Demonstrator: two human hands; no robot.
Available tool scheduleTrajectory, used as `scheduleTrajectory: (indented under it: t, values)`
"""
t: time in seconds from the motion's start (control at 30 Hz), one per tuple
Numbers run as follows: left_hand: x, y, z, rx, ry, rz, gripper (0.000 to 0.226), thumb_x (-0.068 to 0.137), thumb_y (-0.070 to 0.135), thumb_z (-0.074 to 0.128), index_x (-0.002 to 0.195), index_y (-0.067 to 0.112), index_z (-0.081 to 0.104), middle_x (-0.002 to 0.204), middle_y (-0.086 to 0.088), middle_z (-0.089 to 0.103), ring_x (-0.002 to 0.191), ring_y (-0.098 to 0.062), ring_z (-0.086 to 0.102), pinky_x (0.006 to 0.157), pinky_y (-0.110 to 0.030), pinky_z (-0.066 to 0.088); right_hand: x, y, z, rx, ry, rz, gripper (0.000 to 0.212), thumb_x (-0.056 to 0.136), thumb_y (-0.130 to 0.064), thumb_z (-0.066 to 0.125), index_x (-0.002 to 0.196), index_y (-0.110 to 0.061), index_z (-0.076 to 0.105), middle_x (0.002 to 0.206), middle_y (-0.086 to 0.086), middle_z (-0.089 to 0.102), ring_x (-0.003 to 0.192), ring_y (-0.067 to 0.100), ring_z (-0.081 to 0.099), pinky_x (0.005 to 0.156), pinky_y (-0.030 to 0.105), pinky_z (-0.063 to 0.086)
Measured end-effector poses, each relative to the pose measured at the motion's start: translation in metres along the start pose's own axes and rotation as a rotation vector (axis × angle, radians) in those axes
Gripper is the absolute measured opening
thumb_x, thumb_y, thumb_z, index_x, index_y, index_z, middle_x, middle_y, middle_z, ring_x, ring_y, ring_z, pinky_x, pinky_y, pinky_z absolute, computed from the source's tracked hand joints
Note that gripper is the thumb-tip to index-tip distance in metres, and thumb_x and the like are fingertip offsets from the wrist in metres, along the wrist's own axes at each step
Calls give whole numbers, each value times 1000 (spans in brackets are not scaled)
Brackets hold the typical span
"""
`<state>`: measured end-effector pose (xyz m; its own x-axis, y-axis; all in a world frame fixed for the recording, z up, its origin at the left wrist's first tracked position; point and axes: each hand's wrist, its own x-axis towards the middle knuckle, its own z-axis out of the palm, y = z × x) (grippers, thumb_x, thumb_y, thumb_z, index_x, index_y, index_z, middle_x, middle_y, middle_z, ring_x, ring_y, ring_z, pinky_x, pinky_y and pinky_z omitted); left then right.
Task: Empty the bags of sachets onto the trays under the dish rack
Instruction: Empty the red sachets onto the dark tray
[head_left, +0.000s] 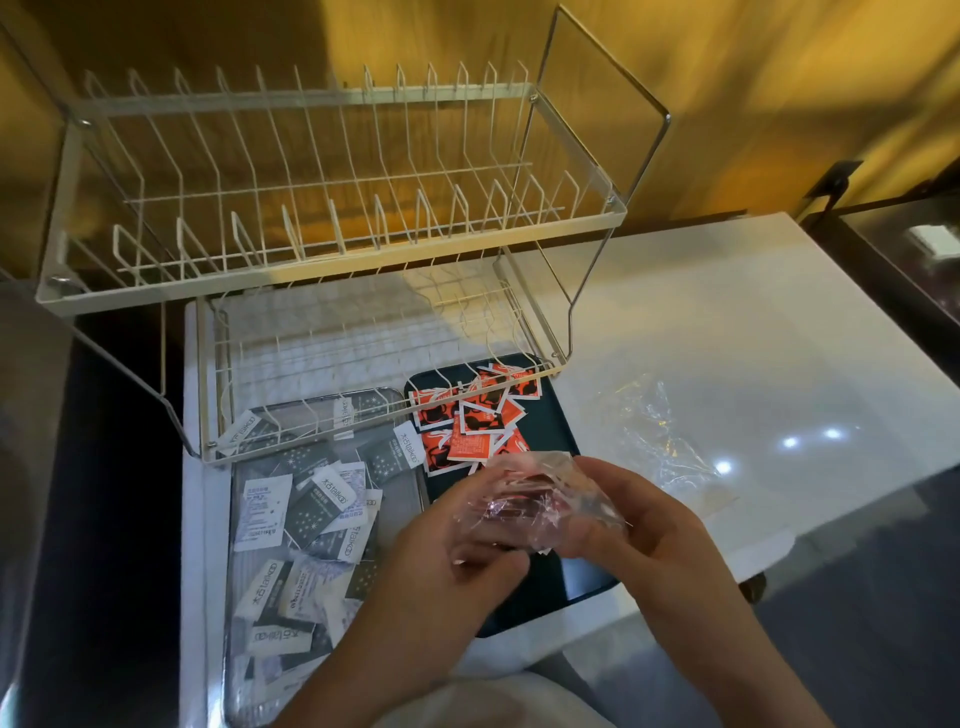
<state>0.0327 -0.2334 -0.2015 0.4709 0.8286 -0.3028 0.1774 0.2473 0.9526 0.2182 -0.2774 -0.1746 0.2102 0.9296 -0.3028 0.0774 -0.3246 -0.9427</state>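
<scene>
Over dark tray (566, 577), left hand (447, 577) and right hand (639, 525) both pinch clear plastic bag (535, 504), mouth down, so red sachets (467, 426) drop onto tray.

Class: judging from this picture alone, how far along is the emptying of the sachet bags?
Done: grey-white sachets cover the silver tray, red sachets lie on the dark tray, and an empty bag lies on the table. In hand: both hands hold a crumpled bag. Left: putting it down.

The hands (535, 525) and crumpled bag (535, 499) hide the dark tray's (587, 582) middle.
</scene>
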Motion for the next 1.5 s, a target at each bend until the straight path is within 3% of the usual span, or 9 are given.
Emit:
scheduleTrajectory:
  t: [0.13,0.43,0.57,0.7,0.8,0.9,1.03,1.3,1.5]
  values:
    - [7,-5,0,110,63,57,41,93,5,61,109,41,71,92,10,79,81,-9,74,80,-32,59,2,6,4,-58,10,8,33,80,-13,77,109,-26,70,95,2,78,88,26,73,74,29,61]
    - [8,-1,-1,104,170,204,25,96,15,59,90,31,76,80,5,78,78,-18,75,76,-50,60,-3,-1,3,-116,22,-128,31,76,-9,76,105,-19,72,92,-7,79,85,11,75,71,16,57]
    - [11,10,-5,120,224,287,19,91,28,59,86,35,76,67,3,74,70,-16,74,69,-48,61,-1,-4,5,-332,154,-337,15,80,-25,69,93,-23,77,95,-19,75,87,3,71,73,9,53]
    - [14,25,-14,224,304,402,13,88,42,61,91,46,73,74,13,75,65,-1,71,55,-15,55,5,-12,4,-320,223,-387,16,83,-10,72,86,-25,76,85,-17,75,76,6,71,65,10,52]
    - [16,32,-20,295,362,411,12,82,52,63,92,51,69,76,11,69,59,-5,64,46,-15,49,8,-19,5,-265,237,-412,24,83,-7,69,81,-30,75,77,-14,75,69,8,69,63,12,52]
    - [24,25,-25,275,305,320,26,69,52,77,90,55,63,71,-1,58,55,-4,51,51,-18,46,11,-23,7,-138,231,-408,19,84,-10,67,78,-25,74,67,-8,73,62,9,68,63,15,53]
    - [40,-1,-26,502,145,205,42,67,59,77,106,49,62,97,21,54,86,11,50,68,-16,42,12,-29,7,-80,239,-424,15,88,-6,63,81,-14,74,68,0,75,63,14,70,64,21,57]
    - [49,-10,-18,327,237,260,6,90,30,68,84,29,71,87,12,74,84,-1,69,77,-27,57,10,-34,1,-3,268,-418,5,86,-23,66,88,-20,69,87,5,75,75,20,69,66,24,56]
    - [46,-9,-15,185,201,275,25,90,11,68,72,27,61,73,12,73,65,-8,67,64,-24,54,17,-11,-5,-318,201,-212,41,71,-44,71,109,-32,62,108,-18,69,101,4,63,83,13,48]
